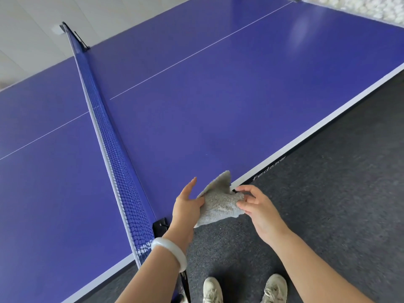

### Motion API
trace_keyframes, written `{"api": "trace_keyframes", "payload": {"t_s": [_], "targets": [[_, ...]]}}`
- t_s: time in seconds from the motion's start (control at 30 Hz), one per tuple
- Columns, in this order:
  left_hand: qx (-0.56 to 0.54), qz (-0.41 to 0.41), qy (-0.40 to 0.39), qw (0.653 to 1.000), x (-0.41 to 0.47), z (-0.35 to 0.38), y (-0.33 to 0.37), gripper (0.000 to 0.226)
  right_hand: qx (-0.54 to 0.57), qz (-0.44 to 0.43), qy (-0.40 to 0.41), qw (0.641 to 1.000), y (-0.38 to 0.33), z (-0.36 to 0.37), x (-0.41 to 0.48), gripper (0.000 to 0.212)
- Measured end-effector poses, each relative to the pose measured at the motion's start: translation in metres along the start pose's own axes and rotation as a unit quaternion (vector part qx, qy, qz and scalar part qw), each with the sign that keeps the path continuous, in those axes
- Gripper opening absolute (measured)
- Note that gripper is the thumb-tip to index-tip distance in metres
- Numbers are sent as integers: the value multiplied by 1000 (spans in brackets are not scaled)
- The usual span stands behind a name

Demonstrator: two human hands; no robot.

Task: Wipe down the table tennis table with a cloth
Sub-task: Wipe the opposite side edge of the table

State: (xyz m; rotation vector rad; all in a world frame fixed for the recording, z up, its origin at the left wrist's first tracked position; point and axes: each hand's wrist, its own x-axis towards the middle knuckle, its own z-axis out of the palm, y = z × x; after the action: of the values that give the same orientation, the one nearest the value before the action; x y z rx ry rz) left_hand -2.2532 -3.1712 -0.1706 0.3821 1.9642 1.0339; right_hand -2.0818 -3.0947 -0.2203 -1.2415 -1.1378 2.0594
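**Grey cloth being readied in both hands at the table's edge**

Grey and fluffy, the cloth (218, 204) is being held between two bare hands, bunched and partly folded, not spread flat. The left hand (185, 206) is gripping its left side: the thumb is pressing on top of the fabric while the fingers are reaching almost straight behind it. The right hand (255, 206) is pinching the cloth's right side with curled fingertips. Neither hand is holding anything else. A pale bangle (170, 252) is sitting on the left wrist.

Judging by this, the person is arranging or folding the cloth, and wiping does not look to be under way at this moment. The cloth is hanging over the table's near white border (306, 132), apparently lifted off the surface, though whether a corner is touching cannot be told.

Just left of the left hand, a black clamp (160, 226) is anchoring the net (113, 154), which is running away from the hands across the table. Beyond both hands, the blue table tennis table (218, 106) is stretching out, crossed by a thin white centre line (196, 53). Below and right of the hands, dark grey carpet (328, 193) is showing, with two pale shoes (213, 289) beneath the forearms.

The next move probably calls for gathering the cloth into one flat pad, lowering it onto the blue surface just beyond the hands, and pressing evenly while sweeping away from the net.
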Motion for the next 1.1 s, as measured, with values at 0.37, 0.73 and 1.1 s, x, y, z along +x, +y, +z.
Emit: {"api": "trace_keyframes", "payload": {"t_s": [0.37,0.73,1.1], "targets": [[185,85,-94,975,13,-9,27,35,-285,-71,78,953,-28,15,-1,20],[509,284,-141,800,22,16,37,13,251,137,247,926,21,28,-17,51],[563,213,-158,783,102,-4,33,27,169,189,215,943,92,79,7,34]]}}
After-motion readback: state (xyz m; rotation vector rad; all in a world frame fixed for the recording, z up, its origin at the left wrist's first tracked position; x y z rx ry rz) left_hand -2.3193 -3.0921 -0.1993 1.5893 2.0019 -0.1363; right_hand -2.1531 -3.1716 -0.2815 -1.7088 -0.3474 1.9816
